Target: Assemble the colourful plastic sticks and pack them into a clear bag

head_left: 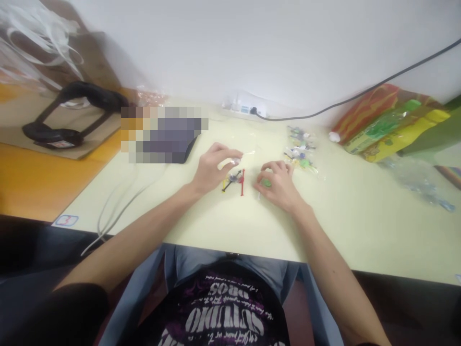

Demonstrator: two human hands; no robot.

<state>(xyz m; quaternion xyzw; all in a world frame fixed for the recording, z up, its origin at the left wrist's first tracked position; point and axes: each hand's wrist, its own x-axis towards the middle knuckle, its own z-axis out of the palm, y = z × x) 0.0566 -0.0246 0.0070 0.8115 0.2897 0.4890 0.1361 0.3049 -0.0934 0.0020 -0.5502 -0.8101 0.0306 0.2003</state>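
Observation:
Over the middle of the pale table, my left hand [212,166] has thumb and index finger curved together around a small, shiny, clear-whitish piece [235,161]. Just below its fingertips lie small plastic parts: a black stick-like part [230,183], a red one [242,182] and a bit of yellow [224,186]. To their right, my right hand [278,185] rests low with curled fingers around a small green plastic piece [266,182]. A thin white tip [259,195] shows under these fingers. The exact kind of these parts is too small to tell.
Bagged small colourful parts [302,149] lie beyond my right hand. Green and yellow bottle-shaped packages [403,129] and a clear bag [418,182] are at right. A power strip [245,110] with a black cable stands by the wall. A black strapped frame [74,115] lies left.

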